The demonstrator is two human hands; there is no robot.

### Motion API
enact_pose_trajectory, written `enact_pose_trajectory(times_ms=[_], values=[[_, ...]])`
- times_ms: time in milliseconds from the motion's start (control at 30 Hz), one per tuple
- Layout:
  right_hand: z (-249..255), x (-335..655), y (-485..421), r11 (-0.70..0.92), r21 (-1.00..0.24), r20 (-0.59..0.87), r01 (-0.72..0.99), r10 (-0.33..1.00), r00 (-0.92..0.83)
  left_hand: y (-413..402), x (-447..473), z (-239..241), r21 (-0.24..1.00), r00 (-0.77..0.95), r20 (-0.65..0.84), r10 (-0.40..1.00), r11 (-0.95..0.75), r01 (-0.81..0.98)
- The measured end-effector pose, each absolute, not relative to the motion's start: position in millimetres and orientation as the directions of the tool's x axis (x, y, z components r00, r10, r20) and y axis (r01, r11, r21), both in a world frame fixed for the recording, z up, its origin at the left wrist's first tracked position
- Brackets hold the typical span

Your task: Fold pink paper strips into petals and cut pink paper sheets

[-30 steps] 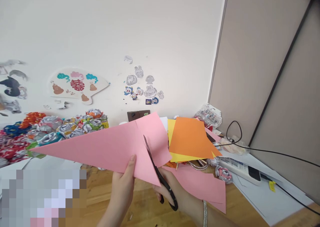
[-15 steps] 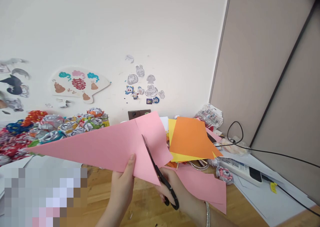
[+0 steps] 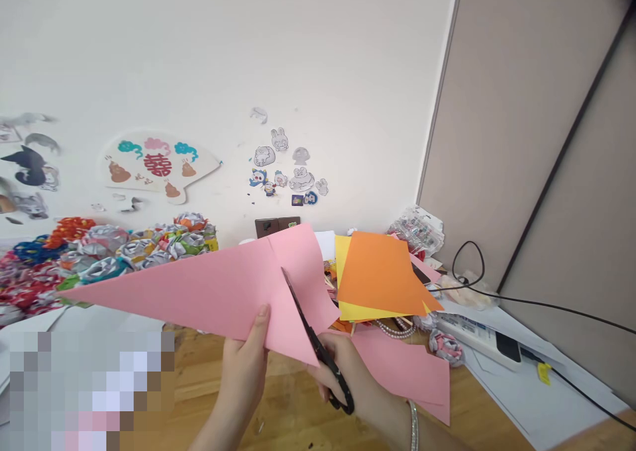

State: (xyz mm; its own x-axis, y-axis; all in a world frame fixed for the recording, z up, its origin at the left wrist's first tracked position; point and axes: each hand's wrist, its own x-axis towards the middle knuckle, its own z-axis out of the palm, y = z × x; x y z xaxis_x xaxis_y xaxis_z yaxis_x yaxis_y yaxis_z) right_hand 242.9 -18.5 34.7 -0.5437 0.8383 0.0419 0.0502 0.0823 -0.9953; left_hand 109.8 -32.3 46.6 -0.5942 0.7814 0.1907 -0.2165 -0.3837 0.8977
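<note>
A large pink sheet of paper [image 3: 199, 282], folded to a long point at the left, is held up over the table. My left hand [image 3: 247, 348] pinches its lower edge, thumb on top and the other fingers hidden beneath. Black-handled scissors [image 3: 325, 358] sit in my right hand [image 3: 342, 365], whose fingers are wrapped round the handles. Their dark blades lie across the sheet, pointing up and left into a cut. To the right of the blades, the paper's end flap [image 3: 305, 272] curls away.
Orange paper [image 3: 377, 272] over yellow lies behind my right hand, with pink sheets [image 3: 407, 371] nearer. A power strip [image 3: 477, 338], white papers [image 3: 527, 391] and black cables stand at the right. Paper flowers [image 3: 139, 246] are heaped at the left against the wall.
The scissors' handles have drawn slightly closer together. The pointed left end of the pink paper has shifted a little to the right.
</note>
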Motion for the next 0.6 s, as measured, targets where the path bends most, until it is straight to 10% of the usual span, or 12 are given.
enact_pose_trajectory(times_ms=[600], values=[[15,246,-4,0.032,-0.994,0.095,-0.107,0.745,-0.660,-36,121,49,0.862,-0.542,0.047,0.839,-0.308,-0.403]])
